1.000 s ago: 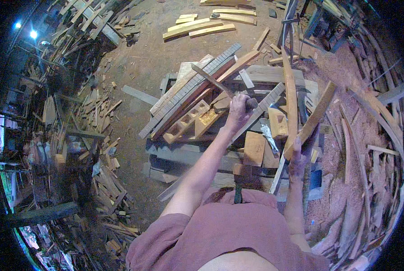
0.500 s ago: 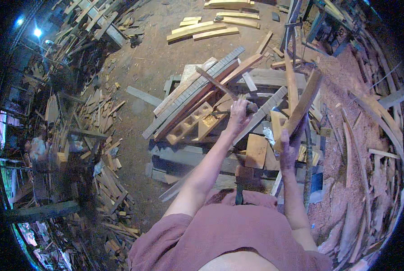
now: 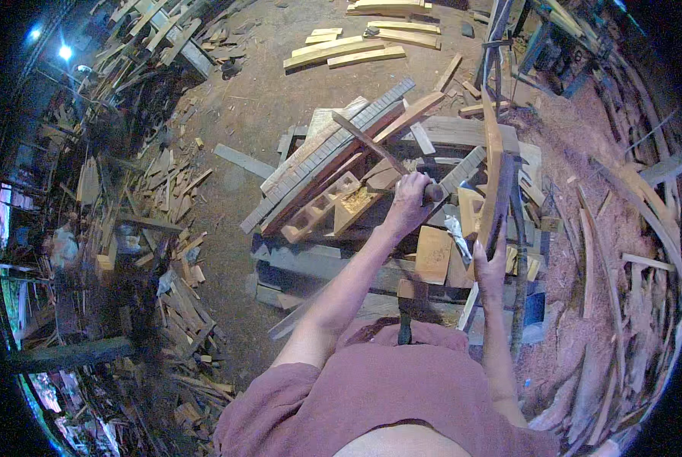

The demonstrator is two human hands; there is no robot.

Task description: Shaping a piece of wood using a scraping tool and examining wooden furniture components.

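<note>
Held timber (image 3: 499, 190): a slightly curved piece, raised nearly upright over the right part of the counter (image 3: 333, 266); its upper end is hard to tell from the leaning plank (image 3: 490, 114) behind it.
Right hand (image 3: 489, 263): fingers grasping the timber's lower end.
Left hand (image 3: 408, 202): fingers clenched around a long narrow tool (image 3: 364, 137), which slants up and to the left; its rounded end shows just right of the knuckles.
Between the 2 hands: a pale flat block (image 3: 432, 253), on the counter nearer the person.
Left of the left hand: a notched block (image 3: 310, 218), with a cross-lined grey beam (image 3: 333, 152) beyond it.
Floor: yellow boards (image 3: 368, 57) past the counter's far side; reddish sawdust (image 3: 562, 126) on the right.
</note>
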